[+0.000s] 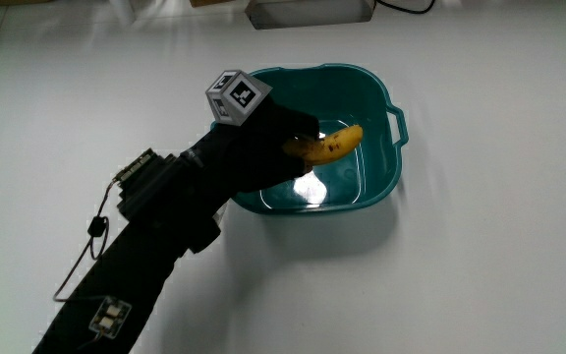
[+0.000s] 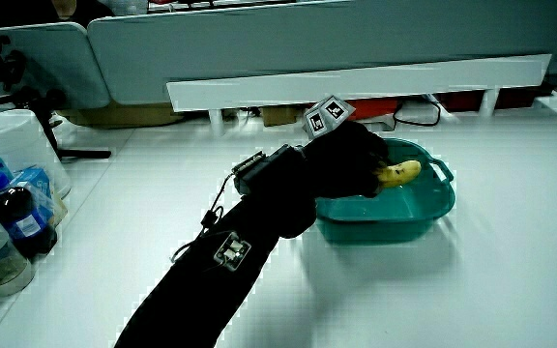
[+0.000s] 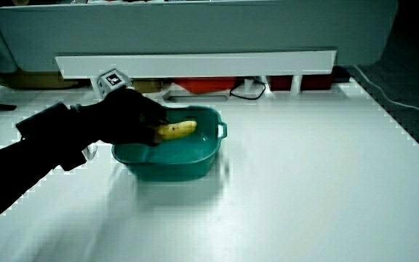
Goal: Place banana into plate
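A yellow banana (image 1: 334, 144) with brown spots is held over the inside of a teal tub-shaped plate (image 1: 386, 172) with small handles. The hand (image 1: 268, 147) in its black glove reaches over the plate's rim and is shut on the banana's stem end. A patterned cube (image 1: 237, 95) rides on the back of the hand. In both side views the banana (image 2: 401, 172) (image 3: 177, 129) sticks out of the fingers above the plate (image 2: 424, 215) (image 3: 188, 164), apart from its bottom. The black forearm (image 1: 155, 236) stretches from the person to the plate.
A low white partition (image 2: 356, 77) (image 3: 195, 64) runs along the table's edge farthest from the person. Bottles and a white container (image 2: 8, 184) stand at the table's edge, away from the plate. A pale box (image 1: 308, 12) lies near the partition.
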`<state>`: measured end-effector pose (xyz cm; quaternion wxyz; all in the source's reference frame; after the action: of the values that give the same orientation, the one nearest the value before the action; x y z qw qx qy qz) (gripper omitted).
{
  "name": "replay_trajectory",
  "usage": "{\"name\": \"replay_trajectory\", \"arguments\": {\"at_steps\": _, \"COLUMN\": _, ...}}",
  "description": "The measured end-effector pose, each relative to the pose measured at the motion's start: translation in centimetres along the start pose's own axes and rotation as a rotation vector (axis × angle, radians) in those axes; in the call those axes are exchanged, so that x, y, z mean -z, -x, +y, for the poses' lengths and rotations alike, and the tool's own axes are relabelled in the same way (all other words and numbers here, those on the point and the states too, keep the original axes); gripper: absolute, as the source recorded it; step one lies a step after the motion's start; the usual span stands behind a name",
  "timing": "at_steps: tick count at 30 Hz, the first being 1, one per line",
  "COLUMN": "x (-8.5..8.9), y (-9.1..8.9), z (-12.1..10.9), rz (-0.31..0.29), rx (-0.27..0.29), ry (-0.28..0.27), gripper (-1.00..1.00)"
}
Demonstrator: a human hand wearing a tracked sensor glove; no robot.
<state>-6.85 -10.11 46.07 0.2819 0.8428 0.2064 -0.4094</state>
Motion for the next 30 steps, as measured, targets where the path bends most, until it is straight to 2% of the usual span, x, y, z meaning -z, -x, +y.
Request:
{"name": "replay_trajectory", "arguments": {"at_steps": 1, "x": 0.0, "y": 0.2, "z": 0.3, "rz": 0.011, "rx": -0.019, "ry": 0.007, "gripper": 0.00}}
{"name": "replay_trajectory", "arguments": {"at_steps": 4, "x": 0.0, "y": 1.5, "z": 1.0, "rz": 0.034, "rx": -0.016, "ry": -0.008, "gripper": 0.00}}
{"name": "replay_trajectory", "arguments": {"at_steps": 5, "x": -0.1, "y": 1.9, "z": 1.1, "rz": 0.020, "rx": -0.029, "ry": -0.005, "gripper": 0.00}}
{"name": "replay_trajectory", "arguments": {"at_steps": 7, "x": -0.4, "y": 2.1, "z": 1.1, "rz": 0.021, "rx": -0.074, "ry": -0.003, "gripper": 0.00}}
{"name": "replay_trajectory", "arguments": {"at_steps": 10, "x": -0.3, "y": 2.4, "z": 1.4, "rz": 0.037, "rx": -0.107, "ry": 0.007, "gripper": 0.00}}
{"name": "replay_trajectory", "arguments": {"at_steps": 14, "x": 0.0, "y": 3.1, "z": 1.9, "rz": 0.058, "rx": -0.115, "ry": 0.006, "gripper": 0.00}}
{"name": "replay_trajectory", "arguments": {"at_steps": 15, "x": 0.2, "y": 3.3, "z": 2.0, "rz": 0.048, "rx": -0.126, "ry": 0.015, "gripper": 0.00}}
{"name": "replay_trajectory", "arguments": {"at_steps": 18, "x": 1.2, "y": 3.7, "z": 2.6, "rz": 0.090, "rx": -0.151, "ry": 0.050, "gripper": 0.00}}
{"name": "replay_trajectory", "arguments": {"at_steps": 20, "x": 1.6, "y": 4.1, "z": 2.9, "rz": 0.098, "rx": -0.152, "ry": 0.053, "gripper": 0.00}}
{"name": "replay_trajectory", "arguments": {"at_steps": 25, "x": 1.9, "y": 4.8, "z": 3.0, "rz": 0.108, "rx": -0.194, "ry": 0.071, "gripper": 0.00}}
{"name": "replay_trajectory", "arguments": {"at_steps": 28, "x": 1.9, "y": 4.8, "z": 3.0, "rz": 0.138, "rx": -0.214, "ry": 0.085, "gripper": 0.00}}
{"name": "replay_trajectory", "arguments": {"at_steps": 30, "x": 2.1, "y": 5.1, "z": 3.0, "rz": 0.132, "rx": -0.223, "ry": 0.089, "gripper": 0.00}}
